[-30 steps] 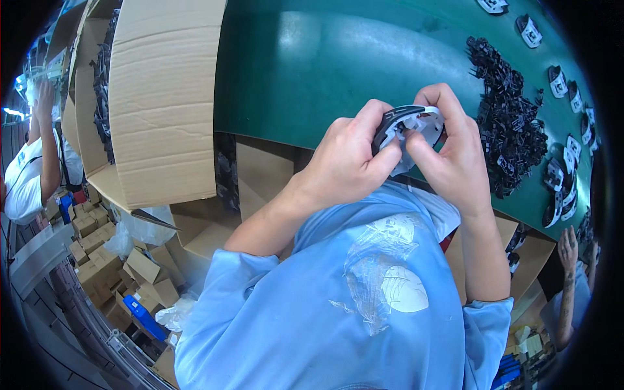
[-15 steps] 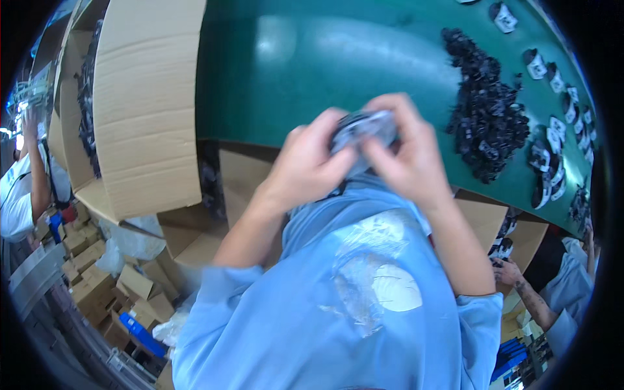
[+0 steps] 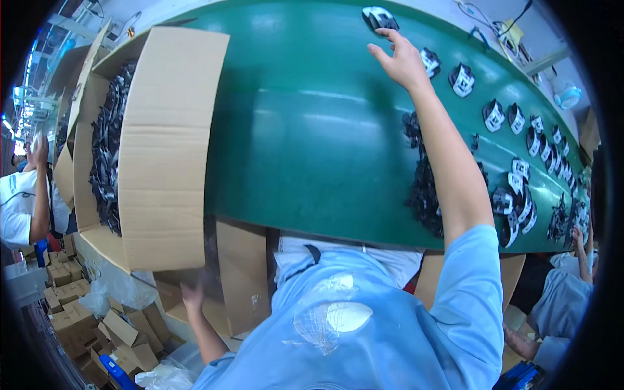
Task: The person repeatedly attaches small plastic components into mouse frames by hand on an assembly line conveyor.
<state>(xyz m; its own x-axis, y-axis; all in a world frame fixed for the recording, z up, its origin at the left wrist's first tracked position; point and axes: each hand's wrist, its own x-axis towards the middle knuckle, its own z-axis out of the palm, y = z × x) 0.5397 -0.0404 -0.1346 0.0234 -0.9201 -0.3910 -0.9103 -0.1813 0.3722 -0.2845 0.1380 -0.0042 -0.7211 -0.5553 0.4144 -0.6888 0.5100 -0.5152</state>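
My right hand point(image 3: 404, 64) is stretched out over the far side of the green table point(image 3: 305, 175). Its thumb and index finger are apart, and the fingertips reach the near edge of a curved black-and-white plastic piece point(image 3: 379, 17); nothing is visibly gripped. Low on the left, my left hand point(image 3: 193, 296) is smeared by motion, beside an opened carton point(image 3: 242, 273) below the table edge. What its fingers do is not clear. A heap of small black parts point(image 3: 426, 195) lies on the table, partly hidden behind my right forearm.
A large carton point(image 3: 166, 149) full of black parts point(image 3: 110, 149) stands at the left. More black-and-white pieces point(image 3: 494, 116) are spread in rows along the table's right side. People work at the far left point(image 3: 23, 201) and right point(image 3: 562, 299). Smaller boxes point(image 3: 71, 318) lie at lower left.
Both hands were together on a grey-and-black piece before me. They are now apart: my right hand has gone to the far side, my left down to the left. The view has shifted too.
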